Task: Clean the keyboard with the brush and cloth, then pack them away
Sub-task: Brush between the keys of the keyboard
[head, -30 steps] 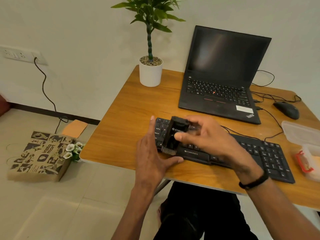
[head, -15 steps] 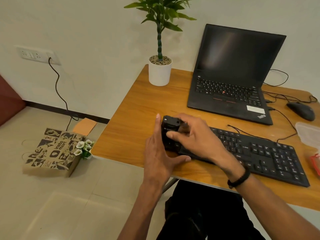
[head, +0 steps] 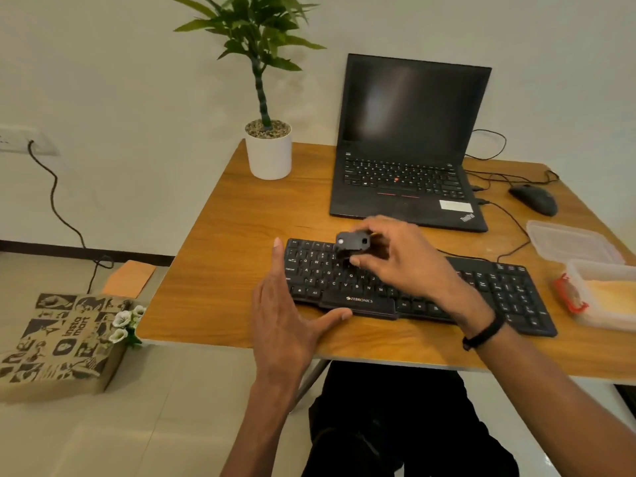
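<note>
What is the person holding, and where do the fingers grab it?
The right hand pinches the brush by its black body. The left hand holds nothing, steadying the keyboard.

the surface (head: 213, 270) is wood-grain, warm and smooth with a soft sheen. the keyboard (head: 488, 290) is matt black plastic, and so is the brush (head: 352, 243) held over it. the laptop (head: 409, 132) has a matt black shell and a glossy dark screen. the plant pot (head: 269, 156) looks smooth, matt white. the containers (head: 574, 241) on the far side are cloudy, translucent plastic. on the glossy tiled floor (head: 155, 435), the bag (head: 58, 342) is rough printed brown paper.
</note>
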The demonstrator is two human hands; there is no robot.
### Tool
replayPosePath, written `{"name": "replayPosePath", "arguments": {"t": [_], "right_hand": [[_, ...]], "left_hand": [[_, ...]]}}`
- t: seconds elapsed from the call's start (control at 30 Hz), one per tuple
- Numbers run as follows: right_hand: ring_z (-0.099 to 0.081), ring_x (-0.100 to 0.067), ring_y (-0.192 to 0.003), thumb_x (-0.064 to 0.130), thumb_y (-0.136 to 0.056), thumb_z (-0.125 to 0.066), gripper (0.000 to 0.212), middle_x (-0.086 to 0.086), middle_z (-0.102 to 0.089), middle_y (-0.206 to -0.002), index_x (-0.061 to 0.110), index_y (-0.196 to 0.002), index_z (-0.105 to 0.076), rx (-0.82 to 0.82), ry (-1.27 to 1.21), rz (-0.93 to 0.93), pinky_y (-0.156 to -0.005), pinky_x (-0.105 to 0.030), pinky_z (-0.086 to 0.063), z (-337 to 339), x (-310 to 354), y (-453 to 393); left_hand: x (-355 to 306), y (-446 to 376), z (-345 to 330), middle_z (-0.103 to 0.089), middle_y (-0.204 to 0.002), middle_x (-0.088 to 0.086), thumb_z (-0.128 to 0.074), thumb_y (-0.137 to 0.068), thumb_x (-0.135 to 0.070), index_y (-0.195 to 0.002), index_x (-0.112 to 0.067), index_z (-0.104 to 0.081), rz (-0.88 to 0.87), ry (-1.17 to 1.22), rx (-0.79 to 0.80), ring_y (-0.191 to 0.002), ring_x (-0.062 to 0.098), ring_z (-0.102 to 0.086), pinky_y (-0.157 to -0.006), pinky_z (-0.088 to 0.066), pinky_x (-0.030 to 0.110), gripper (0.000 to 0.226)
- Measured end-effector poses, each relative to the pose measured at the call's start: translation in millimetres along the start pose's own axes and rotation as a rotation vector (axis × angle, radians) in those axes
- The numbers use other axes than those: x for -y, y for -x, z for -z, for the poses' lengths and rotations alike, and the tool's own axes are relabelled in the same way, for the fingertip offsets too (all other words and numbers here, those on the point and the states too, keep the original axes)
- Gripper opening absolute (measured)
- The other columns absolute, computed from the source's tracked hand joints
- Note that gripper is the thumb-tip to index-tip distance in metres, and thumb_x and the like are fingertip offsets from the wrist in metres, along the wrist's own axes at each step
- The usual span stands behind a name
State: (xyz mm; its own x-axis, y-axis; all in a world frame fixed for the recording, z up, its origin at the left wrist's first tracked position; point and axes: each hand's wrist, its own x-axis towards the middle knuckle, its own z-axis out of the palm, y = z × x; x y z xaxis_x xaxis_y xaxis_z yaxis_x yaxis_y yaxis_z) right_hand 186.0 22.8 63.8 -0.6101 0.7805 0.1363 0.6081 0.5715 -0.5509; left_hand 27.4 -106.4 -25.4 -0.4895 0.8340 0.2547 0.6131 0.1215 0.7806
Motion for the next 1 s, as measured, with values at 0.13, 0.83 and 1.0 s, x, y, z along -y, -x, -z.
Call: {"name": "replayPosePath", "arguments": {"t": [0.13, 0.83, 1.0], "right_hand": [[-0.071, -0.005, -0.102, 0.027, -0.090, -0.079, 0.037, 0.013, -0.072, -0.116, 0.025, -0.125, -0.067, 0.212, -0.263, -0.040, -0.084, -0.032, -0.062, 23.4, 5.4, 22.1], [-0.067, 0.002, -0.102, 0.026, -0.090, -0.078, 0.034, 0.019, -0.069, -0.114, 0.028, -0.122, -0.067, 0.167, -0.313, -0.006, -0.083, -0.019, -0.055, 73.8, -54.2, 70.2], [-0.060, -0.009, -0.112, 0.024, -0.090, -0.077, 0.043, 0.005, -0.068, -0.125, 0.028, -0.130, -0.062, -0.109, -0.071, -0.047, -0.097, -0.029, -0.050, 64.9, -83.1, 51.3]], "left_hand": [[3.7, -0.1, -2.1, -0.046, -0.159, 0.004, -0.079, -0.051, -0.079, -0.161, -0.047, 0.014, -0.020, -0.014, -0.012, -0.135, 0.022, -0.045, -0.110, -0.045, 0.043, 0.148], [-11.0, 8.3, -8.3, -0.043, -0.158, 0.004, -0.088, -0.052, -0.075, -0.164, -0.044, 0.004, -0.039, -0.099, -0.037, -0.139, 0.026, -0.040, -0.115, -0.042, 0.050, 0.148], [-30.2, 17.8, -34.6, -0.035, -0.164, 0.006, -0.067, -0.055, -0.097, -0.166, -0.032, -0.006, -0.155, -0.295, -0.081, -0.150, 0.031, -0.031, -0.121, -0.028, 0.063, 0.143]]}}
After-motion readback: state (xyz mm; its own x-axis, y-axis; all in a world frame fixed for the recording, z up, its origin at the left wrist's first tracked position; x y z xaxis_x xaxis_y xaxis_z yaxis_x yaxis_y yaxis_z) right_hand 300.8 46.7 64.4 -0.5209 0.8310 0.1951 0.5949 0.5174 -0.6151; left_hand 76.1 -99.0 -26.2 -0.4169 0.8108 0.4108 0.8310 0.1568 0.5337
